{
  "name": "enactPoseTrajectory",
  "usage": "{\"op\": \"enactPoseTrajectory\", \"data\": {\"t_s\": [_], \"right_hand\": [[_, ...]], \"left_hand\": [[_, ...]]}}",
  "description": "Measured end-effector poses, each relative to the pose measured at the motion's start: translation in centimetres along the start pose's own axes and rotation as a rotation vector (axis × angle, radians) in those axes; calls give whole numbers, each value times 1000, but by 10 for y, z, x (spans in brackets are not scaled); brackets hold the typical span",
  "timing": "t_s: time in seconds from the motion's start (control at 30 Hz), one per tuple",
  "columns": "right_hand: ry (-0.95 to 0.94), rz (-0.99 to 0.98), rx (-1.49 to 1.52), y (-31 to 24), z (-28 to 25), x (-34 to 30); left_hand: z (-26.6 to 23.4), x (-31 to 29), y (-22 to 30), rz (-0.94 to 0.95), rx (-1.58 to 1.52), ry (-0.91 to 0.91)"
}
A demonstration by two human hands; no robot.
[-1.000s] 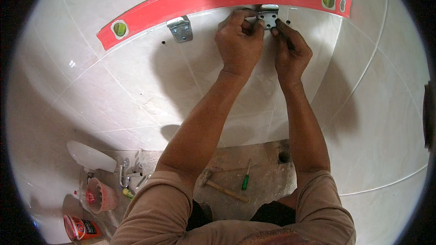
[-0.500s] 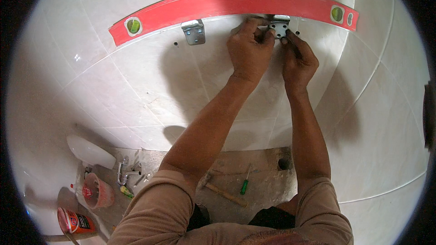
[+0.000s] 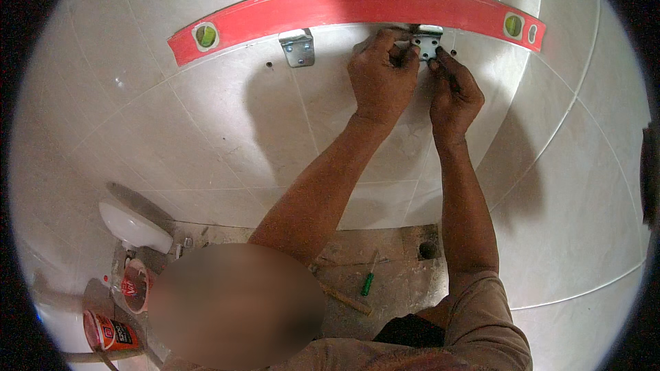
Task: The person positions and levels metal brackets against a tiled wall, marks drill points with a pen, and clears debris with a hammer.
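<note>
In the head view, the red level point(image 3: 309, 8) lies across the tiled wall, and its edges look bent by the lens. The metal bracket point(image 3: 427, 47) that you handle is directly under the right half of this level, its upper end close to the level's lower edge. Your left hand point(image 3: 385, 75) has thumb and fingers drawn together at the left edge of the bracket. Your right hand point(image 3: 457, 96) has its fingertips gathered at the lower right corner of it. In both hands I cannot tell if the fingers pinch the plate itself or a small screw.

Under the left half of the level is the second bracket point(image 3: 299, 49), which seems already fastened, because heads like screws show in its holes. So I judge that your step is to place the first bracket in line with it. The next move would call for keeping the plate flat and straight below the level, with its holes matched to the wall, before any tightening. The green screwdriver point(image 3: 368, 284) lies on the floor, far below the level.

About writing: far below the level's left end, the orange bucket point(image 3: 110, 333) bears a dark label with pale printed letters, and a red label point(image 3: 128, 286) with light lettering shows beside the pink tub point(image 3: 142, 276). On the level and the brackets I can read no marks.
</note>
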State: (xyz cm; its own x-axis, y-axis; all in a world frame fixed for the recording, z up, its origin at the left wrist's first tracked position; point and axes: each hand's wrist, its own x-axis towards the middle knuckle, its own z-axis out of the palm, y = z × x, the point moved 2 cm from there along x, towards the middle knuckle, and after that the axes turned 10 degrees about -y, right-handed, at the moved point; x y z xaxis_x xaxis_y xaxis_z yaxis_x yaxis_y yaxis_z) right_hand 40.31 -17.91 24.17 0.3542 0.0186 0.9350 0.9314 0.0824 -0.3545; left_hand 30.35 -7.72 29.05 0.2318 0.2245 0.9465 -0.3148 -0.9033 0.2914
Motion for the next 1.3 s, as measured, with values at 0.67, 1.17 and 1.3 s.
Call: {"op": "enactPoseTrajectory", "data": {"t_s": [0.67, 1.17, 1.3], "right_hand": [[8, -51, -36, 0, 4, 3], [62, 34, 151, -1, 4, 5], [59, 50, 154, 1, 5, 3]], "left_hand": [[4, 0, -12, -45, -93, 1], [2, 2, -7, -33, -42, -25], [4, 1, -9, -9, -70, -21]]}}
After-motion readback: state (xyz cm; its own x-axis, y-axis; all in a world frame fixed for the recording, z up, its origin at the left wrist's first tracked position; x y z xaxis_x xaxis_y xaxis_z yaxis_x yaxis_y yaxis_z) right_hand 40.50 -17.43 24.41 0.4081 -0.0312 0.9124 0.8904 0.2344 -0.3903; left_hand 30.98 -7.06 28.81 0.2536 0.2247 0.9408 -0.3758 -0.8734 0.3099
